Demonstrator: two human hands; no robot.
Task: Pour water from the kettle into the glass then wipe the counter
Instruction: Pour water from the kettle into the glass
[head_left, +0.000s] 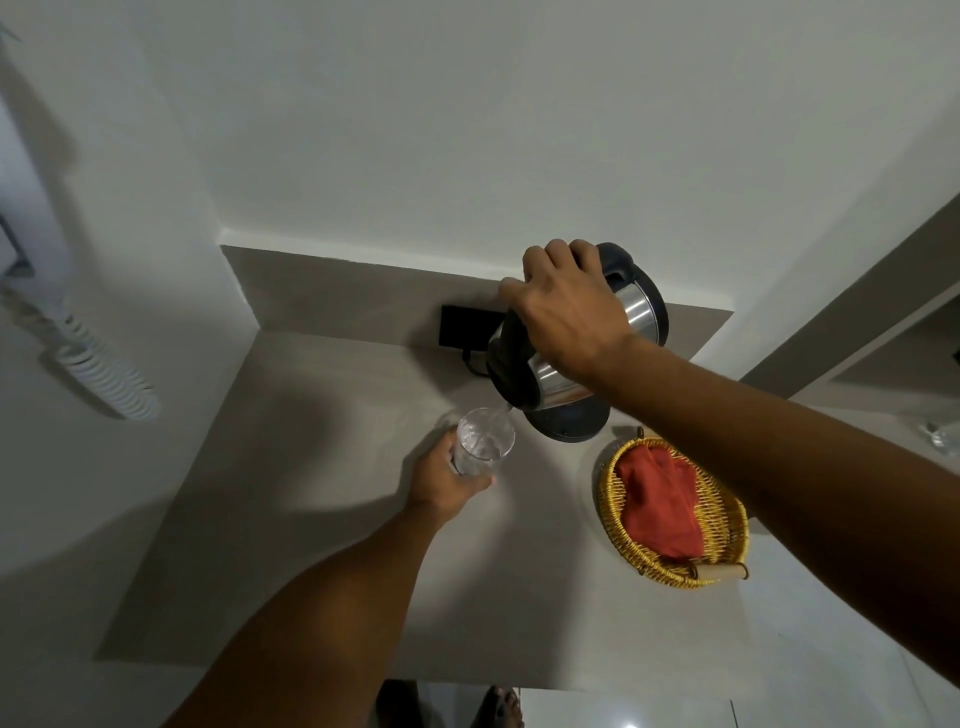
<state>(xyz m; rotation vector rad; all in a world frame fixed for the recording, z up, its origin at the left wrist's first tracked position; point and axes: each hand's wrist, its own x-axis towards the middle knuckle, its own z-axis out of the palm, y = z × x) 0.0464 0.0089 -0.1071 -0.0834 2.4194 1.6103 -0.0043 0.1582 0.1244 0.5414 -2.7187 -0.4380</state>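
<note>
A steel kettle (641, 312) with black trim is tipped forward, its spout down over a clear glass (485, 439). My right hand (566, 312) is wrapped around the kettle's handle and holds it above its round black base (569, 425). A thin stream of water runs from the spout into the glass. My left hand (441, 480) grips the lower part of the glass, which stands on or just above the beige counter (332, 467). A red-orange cloth (657, 501) lies in a yellow wicker basket (722, 512) at the right.
A black wall socket block (462, 326) with a cord sits behind the kettle against the low backsplash. White walls close off the counter at the back and left. A crumpled clear object (943, 436) lies on a surface at the far right. The counter's front edge is near my body.
</note>
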